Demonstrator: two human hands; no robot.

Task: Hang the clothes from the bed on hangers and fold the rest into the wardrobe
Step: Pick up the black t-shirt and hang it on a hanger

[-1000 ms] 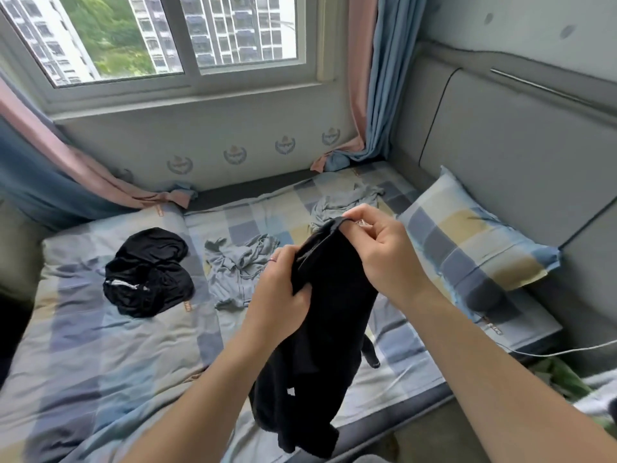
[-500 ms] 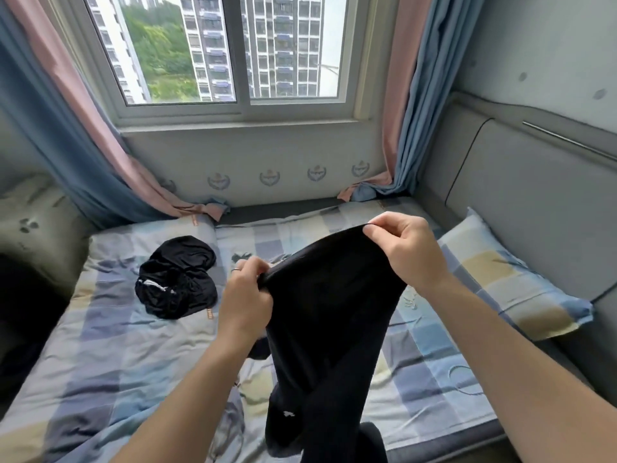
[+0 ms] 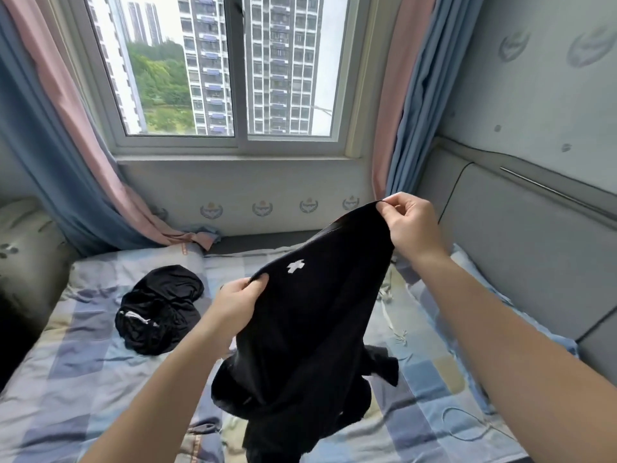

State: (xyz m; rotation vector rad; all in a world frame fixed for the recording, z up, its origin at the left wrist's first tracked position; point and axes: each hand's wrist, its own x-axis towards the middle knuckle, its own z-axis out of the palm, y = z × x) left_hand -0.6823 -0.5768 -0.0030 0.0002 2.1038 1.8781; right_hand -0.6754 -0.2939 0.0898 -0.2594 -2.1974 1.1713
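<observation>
L hand (image 3: 233, 309) + R hand (image 3: 410, 225) pinch black garment (image 3: 310, 329) top edge | lower end off-frame | type unclear

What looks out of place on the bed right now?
A crumpled black garment lies heaped on the left of the bed, unfolded. The pink curtain hem spills onto its far edge. The held black garment looks intact.

right hand (image 3: 410, 225) raised higher, black garment (image 3: 310, 322) spread, white logo (image 3: 295, 265) revealed
</observation>
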